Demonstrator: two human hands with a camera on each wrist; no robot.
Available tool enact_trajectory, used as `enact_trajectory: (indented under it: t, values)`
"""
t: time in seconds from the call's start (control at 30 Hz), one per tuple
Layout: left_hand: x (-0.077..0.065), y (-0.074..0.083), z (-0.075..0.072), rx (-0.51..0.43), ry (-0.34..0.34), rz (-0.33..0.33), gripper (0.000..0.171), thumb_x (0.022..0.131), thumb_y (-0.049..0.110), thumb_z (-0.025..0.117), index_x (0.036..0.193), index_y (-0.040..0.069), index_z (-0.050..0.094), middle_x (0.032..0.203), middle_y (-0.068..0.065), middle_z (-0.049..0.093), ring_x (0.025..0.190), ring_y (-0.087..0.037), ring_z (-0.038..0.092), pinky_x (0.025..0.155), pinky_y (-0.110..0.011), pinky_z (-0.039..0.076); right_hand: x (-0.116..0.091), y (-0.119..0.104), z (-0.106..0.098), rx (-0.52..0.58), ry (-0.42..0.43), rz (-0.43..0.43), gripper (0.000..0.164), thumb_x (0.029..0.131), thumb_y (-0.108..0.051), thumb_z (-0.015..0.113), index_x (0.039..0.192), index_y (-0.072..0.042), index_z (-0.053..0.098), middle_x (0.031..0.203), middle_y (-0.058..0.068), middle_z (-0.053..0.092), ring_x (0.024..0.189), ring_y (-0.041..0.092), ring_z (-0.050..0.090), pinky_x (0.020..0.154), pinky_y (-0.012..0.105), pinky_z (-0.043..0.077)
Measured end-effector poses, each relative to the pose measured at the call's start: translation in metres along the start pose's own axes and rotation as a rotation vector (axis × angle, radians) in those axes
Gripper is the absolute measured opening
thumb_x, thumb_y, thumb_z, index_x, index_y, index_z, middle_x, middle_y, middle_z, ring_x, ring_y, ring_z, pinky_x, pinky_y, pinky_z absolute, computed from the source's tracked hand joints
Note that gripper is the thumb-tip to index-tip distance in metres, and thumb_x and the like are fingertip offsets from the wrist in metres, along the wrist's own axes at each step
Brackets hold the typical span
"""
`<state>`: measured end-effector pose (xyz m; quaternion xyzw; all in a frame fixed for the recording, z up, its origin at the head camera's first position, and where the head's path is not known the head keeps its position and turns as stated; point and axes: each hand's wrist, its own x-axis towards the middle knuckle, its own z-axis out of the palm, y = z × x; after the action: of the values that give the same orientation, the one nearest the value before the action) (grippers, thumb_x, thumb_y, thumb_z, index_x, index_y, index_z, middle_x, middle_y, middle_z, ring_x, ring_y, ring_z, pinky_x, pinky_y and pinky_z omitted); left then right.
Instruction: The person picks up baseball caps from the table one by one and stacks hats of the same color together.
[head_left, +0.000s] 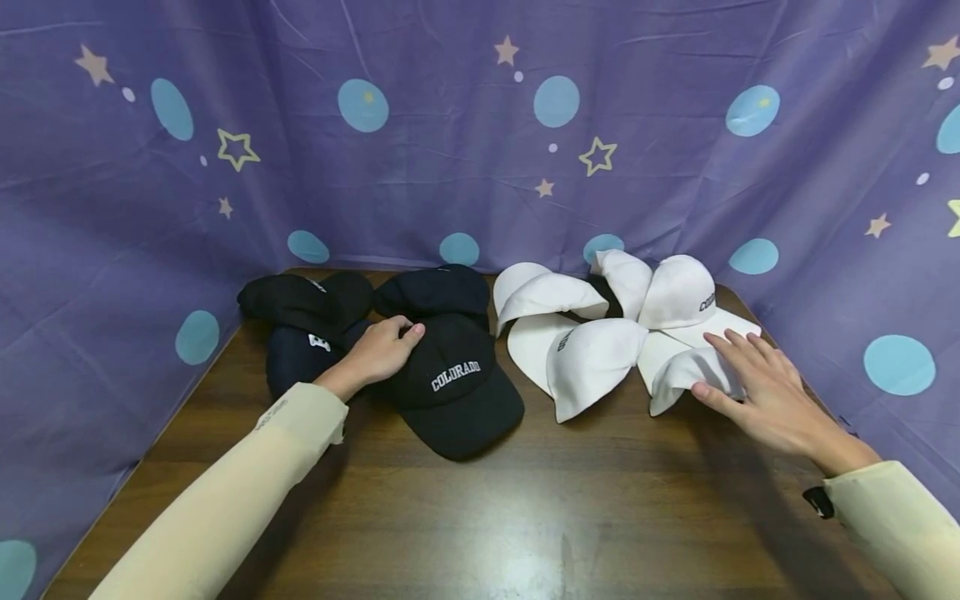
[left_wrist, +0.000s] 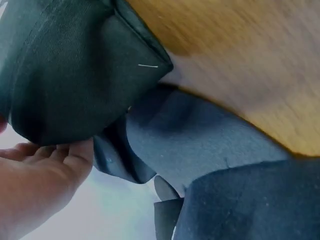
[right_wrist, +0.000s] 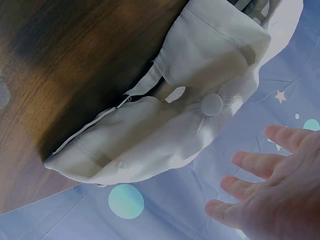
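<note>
Dark cloth caps (head_left: 431,292), four counted, and white caps (head_left: 592,367), five by visible crowns, lie on the counter (head_left: 480,508); left hand (head_left: 378,354) pinches the rear of the black COLORADO cap (head_left: 457,392); right hand (head_left: 772,396), fingers spread, holds nothing near the front-right white cap (head_left: 686,371); only right wrist view shows its crown button (right_wrist: 212,104).

At least four dark caps (head_left: 468,425) sit left, at least four white caps (head_left: 600,362) right; one left hand (head_left: 378,350), one right hand (head_left: 772,396).
</note>
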<state>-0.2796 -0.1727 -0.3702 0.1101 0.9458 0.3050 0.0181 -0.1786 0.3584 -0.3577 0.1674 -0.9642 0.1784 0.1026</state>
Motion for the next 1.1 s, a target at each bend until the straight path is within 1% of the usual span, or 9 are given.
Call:
enact_trajectory:
  t: [0.1,0.2,0.33,0.4,0.47,0.57,0.7,0.9,1.1]
  values:
    - [0.001,0.001,0.0,-0.074,0.003,-0.007,0.042,0.111,0.033,0.042,0.128,-0.002,0.058,0.131,-0.024,0.06,0.121,-0.039,0.057,0.104,-0.052,0.042,0.0,-0.001,0.0,0.005,-0.001,0.0,0.079,0.1,-0.041,0.063,0.163,-0.014,0.025,0.163,0.031,0.021,0.149,0.056,0.009,0.116,0.071,-0.006]
    - [0.002,0.004,0.001,-0.19,0.004,-0.014,0.035,0.11,0.028,0.045,0.124,-0.001,0.059,0.128,-0.022,0.06,0.117,-0.036,0.056,0.102,-0.049,0.042,0.0,-0.003,0.0,0.012,0.001,-0.001,0.078,0.1,-0.041,0.063,0.163,-0.015,0.026,0.163,0.031,0.021,0.149,0.056,0.009,0.116,0.071,-0.006]
    - [0.003,0.007,0.002,-0.349,0.006,-0.03,0.029,0.109,0.024,0.049,0.118,-0.001,0.062,0.118,-0.017,0.061,0.106,-0.029,0.056,0.095,-0.041,0.043,0.0,-0.005,0.0,0.023,0.005,-0.001,0.077,0.1,-0.04,0.063,0.163,-0.015,0.026,0.164,0.03,0.021,0.15,0.054,0.01,0.116,0.071,-0.005]
    - [0.003,0.007,0.002,-0.4,0.003,-0.039,0.028,0.108,0.022,0.051,0.116,-0.002,0.062,0.111,-0.014,0.062,0.101,-0.026,0.056,0.091,-0.037,0.043,0.0,-0.006,0.001,0.032,0.005,0.0,0.076,0.1,-0.04,0.062,0.163,-0.016,0.026,0.164,0.03,0.022,0.15,0.054,0.01,0.115,0.072,-0.003]
    - [0.002,0.008,0.002,-0.433,-0.003,-0.047,0.027,0.108,0.022,0.052,0.115,-0.002,0.063,0.104,-0.01,0.061,0.097,-0.023,0.056,0.086,-0.034,0.044,0.0,-0.007,0.001,0.043,0.006,0.0,0.076,0.101,-0.039,0.062,0.163,-0.016,0.027,0.164,0.029,0.022,0.15,0.054,0.011,0.114,0.074,-0.001]
    - [0.001,0.008,0.001,-0.483,-0.013,-0.049,0.027,0.108,0.021,0.052,0.115,-0.003,0.063,0.098,-0.007,0.06,0.092,-0.019,0.055,0.083,-0.031,0.044,-0.001,-0.008,0.002,0.056,0.007,0.0,0.075,0.101,-0.039,0.062,0.163,-0.016,0.027,0.164,0.028,0.023,0.15,0.053,0.011,0.113,0.074,0.0]
    - [0.0,0.009,0.0,-0.53,-0.015,-0.037,0.028,0.108,0.019,0.052,0.117,-0.004,0.063,0.096,-0.004,0.06,0.089,-0.016,0.057,0.081,-0.029,0.046,0.0,-0.009,0.005,0.073,0.019,-0.012,0.075,0.1,-0.037,0.063,0.163,-0.016,0.028,0.164,0.028,0.024,0.151,0.051,0.011,0.114,0.073,0.001]
    - [0.0,0.011,0.001,-0.579,-0.027,-0.029,0.028,0.108,0.018,0.05,0.118,-0.004,0.063,0.09,0.0,0.063,0.084,-0.013,0.06,0.078,-0.025,0.049,0.002,-0.013,0.009,0.088,0.041,-0.024,0.074,0.097,-0.036,0.067,0.161,-0.018,0.033,0.163,0.026,0.028,0.151,0.049,0.015,0.117,0.069,0.002]
    - [0.0,0.014,0.0,-0.625,-0.036,-0.024,0.029,0.109,0.017,0.049,0.118,-0.006,0.063,0.09,0.0,0.065,0.084,-0.012,0.061,0.078,-0.024,0.049,0.004,-0.017,0.012,0.095,0.059,-0.047,0.074,0.096,-0.034,0.069,0.16,-0.018,0.035,0.162,0.025,0.03,0.151,0.048,0.016,0.118,0.068,0.002]
